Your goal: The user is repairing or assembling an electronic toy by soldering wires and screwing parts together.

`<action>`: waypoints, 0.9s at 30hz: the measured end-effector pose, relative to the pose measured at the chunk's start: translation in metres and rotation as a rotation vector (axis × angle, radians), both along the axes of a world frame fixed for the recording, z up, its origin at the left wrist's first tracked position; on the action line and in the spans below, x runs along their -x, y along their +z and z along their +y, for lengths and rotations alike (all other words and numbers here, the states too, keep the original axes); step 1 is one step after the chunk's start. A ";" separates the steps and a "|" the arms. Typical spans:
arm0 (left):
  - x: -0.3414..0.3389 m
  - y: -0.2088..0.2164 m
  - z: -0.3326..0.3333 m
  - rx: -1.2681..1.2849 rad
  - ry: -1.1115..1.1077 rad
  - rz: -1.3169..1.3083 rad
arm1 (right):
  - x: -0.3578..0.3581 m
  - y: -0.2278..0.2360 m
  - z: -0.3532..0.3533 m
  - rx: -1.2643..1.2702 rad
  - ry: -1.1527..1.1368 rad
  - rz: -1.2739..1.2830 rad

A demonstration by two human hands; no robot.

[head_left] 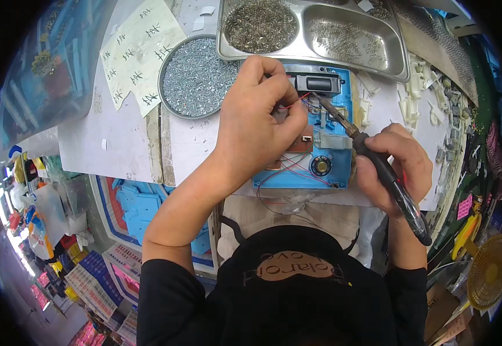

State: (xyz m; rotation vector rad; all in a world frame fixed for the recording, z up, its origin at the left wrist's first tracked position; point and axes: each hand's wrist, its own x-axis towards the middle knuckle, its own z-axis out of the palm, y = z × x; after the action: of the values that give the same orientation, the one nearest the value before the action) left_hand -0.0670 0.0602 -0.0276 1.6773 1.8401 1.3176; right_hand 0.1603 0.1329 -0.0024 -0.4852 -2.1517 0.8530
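Note:
My left hand (262, 112) is closed in a pinch above the blue plastic casing (280, 180), and a thin red wire (305, 97) comes out from its fingertips. In my right hand (398, 164) is a soldering iron (386, 176) with a black handle. Its metal tip points up and left, close to the wire and just below a black part (319, 85) at the casing's top; whether it touches is too small to tell. Inside the casing are a brown circuit board (304, 142), a small round speaker-like part (321, 166) and several thin wires. My left hand hides part of the casing.
A round tray of small silvery screws (196, 78) stands left of the casing. Behind it is a metal tray (302, 46) with springs and small metal parts. White plastic pieces (415, 95) lie at the right, blue plastic parts (138, 205) in a bin lower left. A yellow fan (491, 272) stands lower right.

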 end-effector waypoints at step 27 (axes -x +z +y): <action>0.001 -0.002 -0.002 -0.016 -0.006 0.026 | 0.004 0.000 0.008 -0.140 0.046 -0.022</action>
State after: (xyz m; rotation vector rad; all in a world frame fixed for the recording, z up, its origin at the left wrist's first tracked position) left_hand -0.0684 0.0578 -0.0292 1.7147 1.8424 1.3171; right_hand 0.1565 0.1410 -0.0027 -0.3768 -2.2323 0.7190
